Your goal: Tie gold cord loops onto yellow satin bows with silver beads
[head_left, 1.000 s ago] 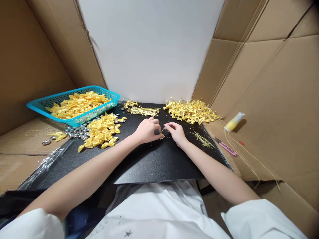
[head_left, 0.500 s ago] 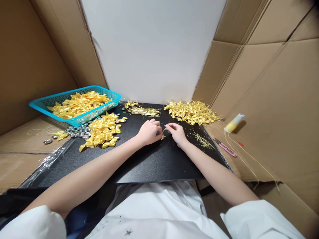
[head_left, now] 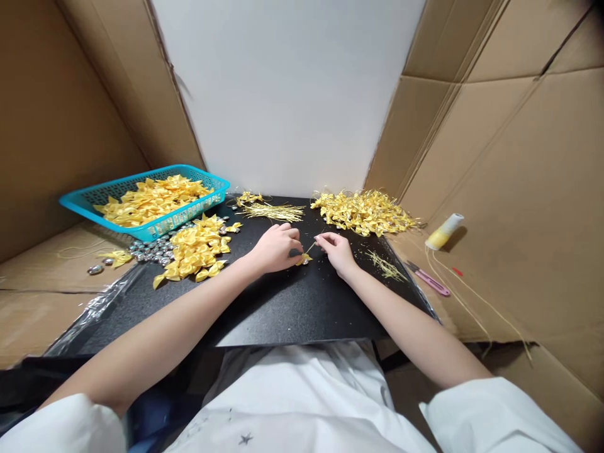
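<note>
My left hand [head_left: 276, 247] rests on the black board [head_left: 283, 308], fingers curled around a small yellow ribbon bow [head_left: 303, 258]. My right hand [head_left: 334, 249] sits just to its right, fingertips pinched on a thin gold thread [head_left: 311, 246] that runs down to the bow. Both hands are closed and nearly touching at the middle of the board.
A turquoise basket [head_left: 141, 200] of yellow bows stands far left, with a loose bow pile [head_left: 195, 253] and silver beads [head_left: 151, 249] beside it. Cut gold threads [head_left: 274, 211] and a heap of tied bows [head_left: 363, 212] lie behind. A thread spool [head_left: 443, 231] and pink snips [head_left: 430, 280] lie right. Cardboard walls enclose the area.
My right hand has drawn the gold thread slightly up and to the right, away from the bow. My left hand has stayed in place on the bow.
</note>
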Tool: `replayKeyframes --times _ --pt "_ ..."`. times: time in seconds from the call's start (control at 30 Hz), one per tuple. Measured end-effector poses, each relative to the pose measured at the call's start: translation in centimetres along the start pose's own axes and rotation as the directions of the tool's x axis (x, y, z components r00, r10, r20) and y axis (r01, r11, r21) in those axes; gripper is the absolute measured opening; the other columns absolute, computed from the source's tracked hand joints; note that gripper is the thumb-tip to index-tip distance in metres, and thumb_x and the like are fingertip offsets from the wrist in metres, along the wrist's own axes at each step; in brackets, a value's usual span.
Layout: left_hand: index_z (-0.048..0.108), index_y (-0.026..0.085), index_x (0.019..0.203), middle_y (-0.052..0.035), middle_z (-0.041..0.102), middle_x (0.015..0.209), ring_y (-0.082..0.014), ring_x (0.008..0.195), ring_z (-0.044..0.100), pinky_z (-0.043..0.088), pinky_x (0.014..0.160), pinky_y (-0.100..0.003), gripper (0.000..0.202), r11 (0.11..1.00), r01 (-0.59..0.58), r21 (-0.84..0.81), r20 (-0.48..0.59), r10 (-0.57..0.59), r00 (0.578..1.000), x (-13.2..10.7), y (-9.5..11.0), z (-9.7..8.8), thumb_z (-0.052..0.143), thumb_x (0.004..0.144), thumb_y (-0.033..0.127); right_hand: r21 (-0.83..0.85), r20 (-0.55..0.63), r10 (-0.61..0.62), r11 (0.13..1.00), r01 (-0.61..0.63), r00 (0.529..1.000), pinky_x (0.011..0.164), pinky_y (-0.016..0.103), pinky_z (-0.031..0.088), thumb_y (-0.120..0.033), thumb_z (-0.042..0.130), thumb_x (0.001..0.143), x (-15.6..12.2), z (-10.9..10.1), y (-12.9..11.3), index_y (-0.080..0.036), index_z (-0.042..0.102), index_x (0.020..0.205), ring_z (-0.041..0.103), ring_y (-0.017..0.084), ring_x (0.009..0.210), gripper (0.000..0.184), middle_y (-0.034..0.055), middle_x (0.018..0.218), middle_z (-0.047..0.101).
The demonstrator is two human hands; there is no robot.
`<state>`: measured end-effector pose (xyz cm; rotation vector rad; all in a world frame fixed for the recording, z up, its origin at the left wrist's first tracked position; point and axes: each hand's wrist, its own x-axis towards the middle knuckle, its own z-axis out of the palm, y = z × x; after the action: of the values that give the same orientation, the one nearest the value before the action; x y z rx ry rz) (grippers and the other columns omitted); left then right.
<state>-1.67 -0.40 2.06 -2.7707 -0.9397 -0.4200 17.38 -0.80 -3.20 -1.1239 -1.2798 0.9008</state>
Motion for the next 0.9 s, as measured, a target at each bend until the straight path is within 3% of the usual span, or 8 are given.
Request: replayKeyframes --times 0.13,0.33,0.57,0.9 --pt "0.076 0.022 0.089 -0.0051 0.064 0.085 -0.0201 0.081 0.051 0.037 0.071 -0.031 0.018 0.993 0.054 -0.103 0.001 -0.054 0.999 -0.1 -0.3 -0.3 0.065 0.076 0.028 0.000 0.008 0.000 1.000 0.000 1.000 0.070 0.030 0.047 -0.043 0.068 0.068 0.0 0.0 0.1 -0.018 0.069 0.074 0.063 0.018 0.073 0.025 0.0028 0.071 0.070" --pt "0.076 0.020 0.082 -0.0053 0.063 0.080 -0.0190 0.077 0.051 0.038 0.070 -0.030 0.023 0.978 0.116 -0.172 0.001 -0.117 0.993 0.2 0.4 0.1 0.065 0.080 0.039 0.003 0.026 -0.012 1.000 0.011 1.000 0.071 0.030 0.047 -0.045 0.069 0.068 0.0 0.1 0.2 -0.018 0.070 0.075 0.063 0.018 0.073 0.028 0.0033 0.072 0.070" --pt "0.076 0.019 0.080 -0.0055 0.065 0.081 -0.0200 0.080 0.055 0.040 0.073 -0.030 0.021 0.935 0.250 -0.251 0.072 -0.240 0.968 0.6 0.5 0.8 0.060 0.082 0.032 0.023 0.055 -0.016 1.000 0.015 0.998 0.071 0.030 0.048 -0.045 0.070 0.068 -0.2 0.3 -0.2 -0.018 0.070 0.076 0.064 0.018 0.076 0.028 0.0035 0.075 0.071" --pt "0.075 0.016 0.075 -0.0043 0.065 0.079 -0.0174 0.075 0.059 0.042 0.071 -0.026 0.018 0.894 0.261 -0.364 0.117 -0.234 0.965 0.9 -0.1 1.2 0.059 0.077 0.023 0.058 0.069 -0.013 0.998 0.009 0.998 0.072 0.031 0.049 -0.044 0.072 0.067 -0.3 0.3 -0.6 -0.019 0.069 0.075 0.064 0.018 0.075 0.027 0.0029 0.074 0.071"
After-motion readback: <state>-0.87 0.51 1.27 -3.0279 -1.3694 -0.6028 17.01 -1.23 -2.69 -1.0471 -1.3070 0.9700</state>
